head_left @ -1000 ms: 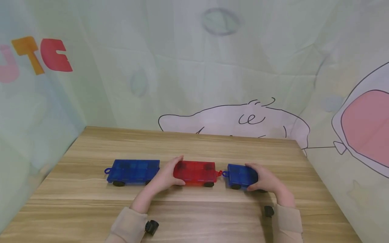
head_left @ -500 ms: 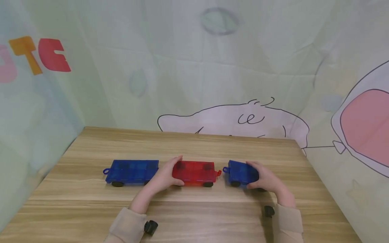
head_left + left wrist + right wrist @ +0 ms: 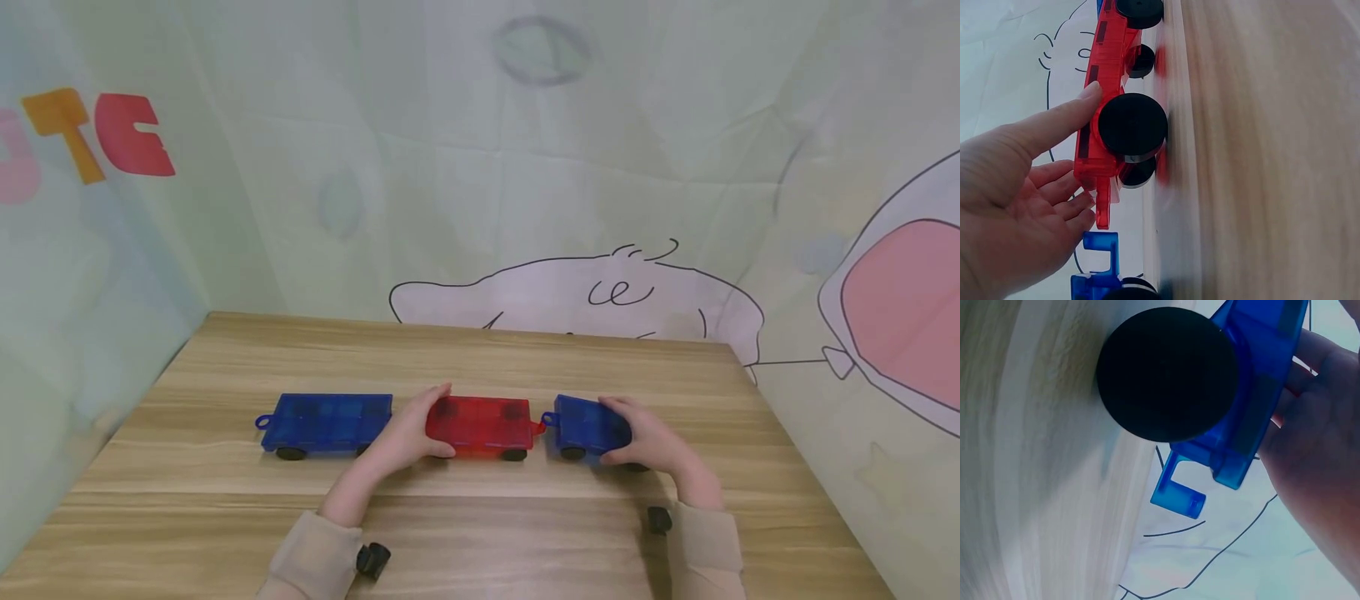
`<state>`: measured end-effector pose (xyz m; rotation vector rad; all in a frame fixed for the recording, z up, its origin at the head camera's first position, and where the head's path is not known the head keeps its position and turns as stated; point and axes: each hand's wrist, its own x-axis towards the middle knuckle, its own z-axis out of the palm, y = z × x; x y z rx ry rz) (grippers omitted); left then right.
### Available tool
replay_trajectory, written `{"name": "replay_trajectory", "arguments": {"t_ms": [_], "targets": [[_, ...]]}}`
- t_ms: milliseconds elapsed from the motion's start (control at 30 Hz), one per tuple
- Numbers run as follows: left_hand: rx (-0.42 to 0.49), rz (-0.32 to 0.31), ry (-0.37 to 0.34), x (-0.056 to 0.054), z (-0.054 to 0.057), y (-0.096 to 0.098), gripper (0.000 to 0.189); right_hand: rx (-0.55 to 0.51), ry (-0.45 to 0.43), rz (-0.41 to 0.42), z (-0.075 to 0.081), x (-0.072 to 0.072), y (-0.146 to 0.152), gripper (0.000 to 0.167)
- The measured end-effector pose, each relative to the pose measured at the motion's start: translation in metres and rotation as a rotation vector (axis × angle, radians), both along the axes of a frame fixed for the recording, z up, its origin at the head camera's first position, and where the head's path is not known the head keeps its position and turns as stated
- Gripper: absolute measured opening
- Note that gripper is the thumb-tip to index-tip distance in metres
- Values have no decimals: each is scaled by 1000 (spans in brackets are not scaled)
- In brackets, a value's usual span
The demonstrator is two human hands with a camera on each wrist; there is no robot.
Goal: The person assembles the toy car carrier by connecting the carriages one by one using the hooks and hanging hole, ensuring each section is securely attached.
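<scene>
While the left hand [image 3: 405, 435] keeps its grip clamped on the red car [image 3: 483, 425] on the worktop [image 3: 487, 546], the right hand [image 3: 654, 440] grips the right blue car [image 3: 585, 427]. Coupling them seems the step: the blue ring [image 3: 545, 417] is at the red hook [image 3: 538, 429], whether caught I cannot tell. The next move probably calls for seating ring over hook.

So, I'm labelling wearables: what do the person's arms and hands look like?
The left hand and right hand are ungloved. The left cuff and right cuff are pale beige, with no visible print. A stubby black block juts from the left one's inner side, a similar block from the right one's.
</scene>
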<state>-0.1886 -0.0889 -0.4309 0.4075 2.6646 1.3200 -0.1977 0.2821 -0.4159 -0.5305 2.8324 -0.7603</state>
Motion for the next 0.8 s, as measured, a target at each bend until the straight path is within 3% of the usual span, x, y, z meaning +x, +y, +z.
{"name": "replay_trajectory", "arguments": {"t_ms": [800], "targets": [[-13, 4, -4, 0, 1, 0, 88, 33, 50, 46, 0, 0, -5, 90]]}}
